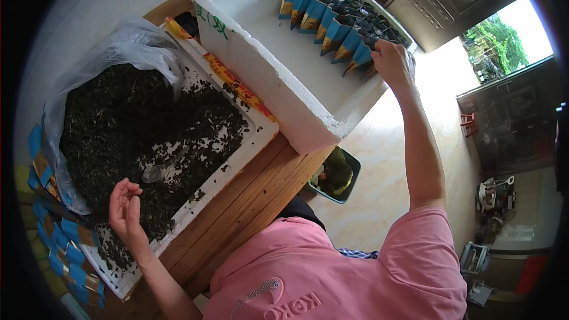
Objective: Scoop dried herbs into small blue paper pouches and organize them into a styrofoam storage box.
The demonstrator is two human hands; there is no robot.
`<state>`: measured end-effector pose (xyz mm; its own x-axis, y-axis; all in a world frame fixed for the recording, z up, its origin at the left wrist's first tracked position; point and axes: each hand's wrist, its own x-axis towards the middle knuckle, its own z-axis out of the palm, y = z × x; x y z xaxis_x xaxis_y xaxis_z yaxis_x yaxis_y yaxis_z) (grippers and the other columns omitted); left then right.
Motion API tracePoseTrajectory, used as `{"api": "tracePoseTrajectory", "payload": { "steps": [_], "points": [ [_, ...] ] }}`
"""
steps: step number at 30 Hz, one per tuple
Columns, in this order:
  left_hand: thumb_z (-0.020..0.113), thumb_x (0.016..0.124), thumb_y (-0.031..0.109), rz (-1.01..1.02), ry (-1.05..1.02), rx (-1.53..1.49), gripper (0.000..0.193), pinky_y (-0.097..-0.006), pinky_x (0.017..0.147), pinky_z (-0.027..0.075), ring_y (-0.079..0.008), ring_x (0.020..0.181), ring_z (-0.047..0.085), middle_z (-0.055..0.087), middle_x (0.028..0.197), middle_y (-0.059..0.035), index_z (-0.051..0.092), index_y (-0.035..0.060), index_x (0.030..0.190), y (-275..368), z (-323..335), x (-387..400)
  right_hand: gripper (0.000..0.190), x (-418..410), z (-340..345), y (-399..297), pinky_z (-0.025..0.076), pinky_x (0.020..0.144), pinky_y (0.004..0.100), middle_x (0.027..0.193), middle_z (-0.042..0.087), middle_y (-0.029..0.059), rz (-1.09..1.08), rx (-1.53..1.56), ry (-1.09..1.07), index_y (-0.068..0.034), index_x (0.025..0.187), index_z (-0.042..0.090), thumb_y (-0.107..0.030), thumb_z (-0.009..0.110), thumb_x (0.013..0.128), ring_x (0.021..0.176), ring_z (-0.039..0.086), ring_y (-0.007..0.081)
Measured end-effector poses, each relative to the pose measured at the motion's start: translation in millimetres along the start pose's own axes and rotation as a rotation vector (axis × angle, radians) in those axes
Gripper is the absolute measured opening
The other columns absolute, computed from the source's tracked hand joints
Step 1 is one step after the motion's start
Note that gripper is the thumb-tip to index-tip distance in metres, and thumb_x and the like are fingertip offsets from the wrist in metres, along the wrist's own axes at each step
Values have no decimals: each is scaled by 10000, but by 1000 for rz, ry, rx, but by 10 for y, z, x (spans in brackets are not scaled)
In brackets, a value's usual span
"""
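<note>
My left hand [126, 213] hovers, palm up with fingers curled and apart, over the near part of a heap of dark dried leaves [111, 120] spilling from a clear plastic bag [129, 44]. A clear plastic spoon [155, 173] lies on the leaves just beyond it. My right hand [393, 60] reaches into a white styrofoam box [266, 75] at its right end. Its fingertips touch the top of a packet at the end of rows of upright blue and gold packets [338, 31]; whether they grip it is hidden.
A white foam tray [262, 140] under the leaves rests on a wooden table [240, 195] beside the box. More blue and gold packets [66, 249] lie at the left edge. A lined bin [349, 178] stands on the floor below the table. An open doorway is at the upper right.
</note>
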<state>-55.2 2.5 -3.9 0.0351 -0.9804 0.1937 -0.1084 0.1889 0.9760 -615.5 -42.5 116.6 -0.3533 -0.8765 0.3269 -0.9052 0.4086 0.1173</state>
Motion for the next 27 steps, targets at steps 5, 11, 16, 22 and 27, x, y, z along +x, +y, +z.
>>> {"api": "tracePoseTrajectory", "payload": {
  "steps": [5,11,16,22,27],
  "points": [
    [551,936,64,24,-37,-1,367,-297,958,466,-146,1017,592,617,1108,-85,559,-22,1293,-11,-56,2,153,18,-36,-8,538,740,425,824,715,132,13,-92,17,-105,898,710,-246,652,891,793,695,311],
    [562,930,68,22,-34,3,368,-294,955,465,-149,1005,600,628,1095,-86,567,-24,1286,-15,-59,-1,157,-57,-55,-16,547,693,396,797,712,126,-1,-16,114,-112,904,715,-227,611,929,771,699,291],
    [600,899,41,-33,51,-13,339,-264,919,463,-122,966,597,644,1031,-61,601,-17,1234,78,-34,-80,140,-275,-252,-433,549,722,351,910,721,117,-255,247,295,-75,936,716,-180,625,942,800,704,268],
    [634,899,-5,73,125,-98,286,-245,861,490,-116,925,619,665,988,-65,623,-21,1185,113,50,37,225,-1023,-647,-1473,517,731,363,942,712,120,-856,615,379,-25,966,692,73,712,764,794,672,265],
    [624,916,-13,149,272,-44,246,-248,833,505,-109,901,618,667,981,-68,622,-33,1162,268,-255,-108,189,-1290,-272,-2408,507,764,390,952,690,152,-994,831,2,4,964,671,36,707,780,839,644,336]
  ]
}}
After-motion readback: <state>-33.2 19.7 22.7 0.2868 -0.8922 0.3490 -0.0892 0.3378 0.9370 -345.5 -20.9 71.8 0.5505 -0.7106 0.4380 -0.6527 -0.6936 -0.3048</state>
